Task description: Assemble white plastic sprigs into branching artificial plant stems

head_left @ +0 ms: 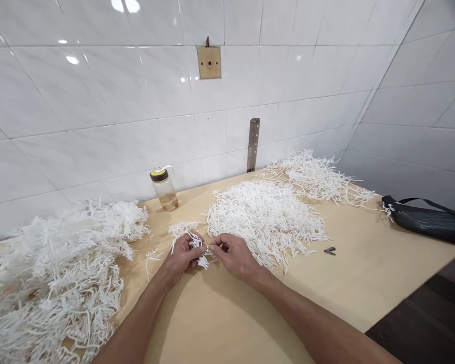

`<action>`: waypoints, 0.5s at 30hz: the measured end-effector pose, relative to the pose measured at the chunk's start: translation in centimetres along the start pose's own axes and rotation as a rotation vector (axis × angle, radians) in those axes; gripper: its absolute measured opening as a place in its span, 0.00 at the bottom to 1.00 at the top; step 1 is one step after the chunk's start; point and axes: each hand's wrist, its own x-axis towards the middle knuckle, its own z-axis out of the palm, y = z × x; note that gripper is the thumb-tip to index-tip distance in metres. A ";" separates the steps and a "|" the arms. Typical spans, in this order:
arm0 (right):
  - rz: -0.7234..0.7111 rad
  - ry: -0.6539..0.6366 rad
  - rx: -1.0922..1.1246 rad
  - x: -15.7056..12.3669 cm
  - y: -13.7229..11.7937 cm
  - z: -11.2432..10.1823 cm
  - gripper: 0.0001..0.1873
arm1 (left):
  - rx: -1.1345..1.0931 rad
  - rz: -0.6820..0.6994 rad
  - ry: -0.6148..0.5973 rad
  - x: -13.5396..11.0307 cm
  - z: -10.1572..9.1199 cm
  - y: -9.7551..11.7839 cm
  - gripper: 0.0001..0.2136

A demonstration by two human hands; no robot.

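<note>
My left hand (181, 255) and my right hand (233, 254) meet at the middle of a light wooden table (220, 318). Both are closed in a pinch on a small bunch of thin white strips (199, 247), which sticks out between and above the fingers. A small loose clump of the same strips (182, 228) lies just behind my left hand. A broad heap of white strips (265, 217) lies right behind my right hand.
A large tangled pile of white strips (56, 273) covers the table's left end; another pile (318, 177) lies far right by the wall. A lidded jar (164, 189) stands at the tiled wall. A small dark metal piece (329, 251) and a black bag (428, 220) lie to the right.
</note>
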 end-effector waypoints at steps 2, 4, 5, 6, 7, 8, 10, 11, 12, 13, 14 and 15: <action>-0.029 -0.006 -0.041 -0.1 0.1 0.0 0.08 | 0.015 0.018 -0.005 0.0 0.0 0.0 0.19; -0.067 -0.008 -0.095 -0.2 0.3 0.1 0.08 | 0.029 0.026 -0.016 -0.1 0.1 0.0 0.19; -0.087 -0.009 -0.120 -0.2 0.4 0.1 0.08 | 0.033 0.026 -0.017 -0.1 0.1 0.0 0.18; -0.104 -0.008 -0.143 -0.2 0.5 0.2 0.08 | 0.028 0.027 -0.020 -0.2 0.1 0.0 0.18; -0.118 -0.008 -0.163 -0.2 0.7 0.3 0.08 | 0.023 0.030 -0.023 -0.2 0.0 0.0 0.18; -0.130 -0.007 -0.185 -0.1 0.8 0.4 0.08 | 0.015 0.036 -0.027 -0.3 0.0 0.1 0.17; -0.151 -0.014 -0.236 0.0 1.1 0.7 0.08 | 0.000 0.050 -0.049 -0.3 0.0 0.1 0.17; -0.160 -0.017 -0.263 0.0 1.1 0.8 0.08 | -0.006 0.056 -0.055 -0.3 -0.1 0.1 0.16; -0.169 -0.020 -0.292 0.1 1.1 0.9 0.08 | -0.008 0.056 -0.059 -0.3 -0.1 0.2 0.16; -0.176 -0.022 -0.322 0.1 1.1 0.9 0.08 | -0.005 0.053 -0.056 -0.3 0.0 0.2 0.16; -0.182 -0.024 -0.353 0.1 1.0 1.0 0.08 | 0.002 0.048 -0.049 -0.4 0.0 0.2 0.16; -0.188 -0.028 -0.385 0.1 0.9 1.0 0.08 | 0.013 0.040 -0.039 -0.4 0.0 0.1 0.16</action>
